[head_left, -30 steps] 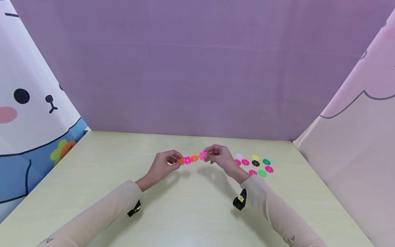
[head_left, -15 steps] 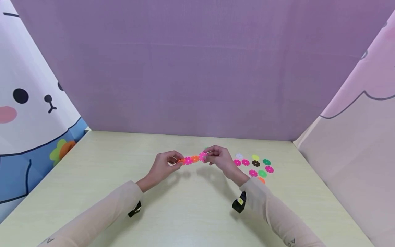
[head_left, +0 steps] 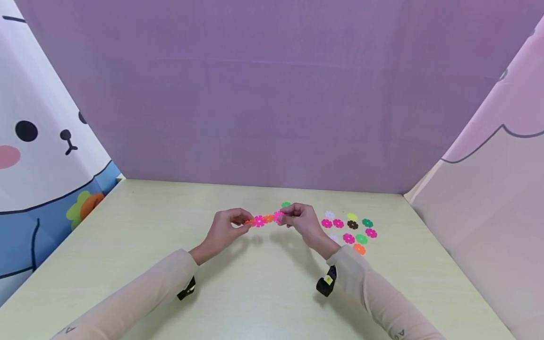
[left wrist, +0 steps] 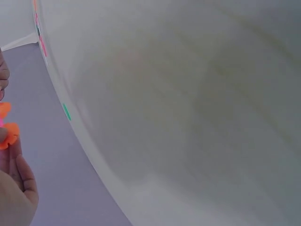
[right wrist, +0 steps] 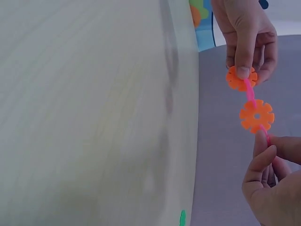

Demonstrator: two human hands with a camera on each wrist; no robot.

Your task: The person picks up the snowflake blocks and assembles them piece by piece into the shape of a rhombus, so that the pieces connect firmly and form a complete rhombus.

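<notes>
Above the table, both hands hold a short row of notched, flower-shaped plastic discs. My left hand (head_left: 227, 226) pinches the orange disc (right wrist: 235, 79) at one end between thumb and fingers. A pink disc (head_left: 259, 221) comes after it, slotted edge-on to its neighbours, then a second orange disc (right wrist: 257, 116). My right hand (head_left: 303, 222) pinches another pink disc (head_left: 278, 216), whose edge meets that second orange disc. How deep this joint goes is hidden by the fingers. In the left wrist view only part of my left hand (left wrist: 19, 188) and the orange discs show.
Loose discs lie right of my right hand: a yellow disc (head_left: 352, 216), a brown disc (head_left: 352, 225), an orange disc (head_left: 359, 249) and several pink, green and white ones. A green disc (head_left: 286, 205) lies behind my right hand. A purple backdrop (head_left: 263, 94) rises behind the table (head_left: 255, 293).
My right hand has moved slightly left, bringing its pink disc against the second orange disc and closing the small gap. The left hand has barely moved.
</notes>
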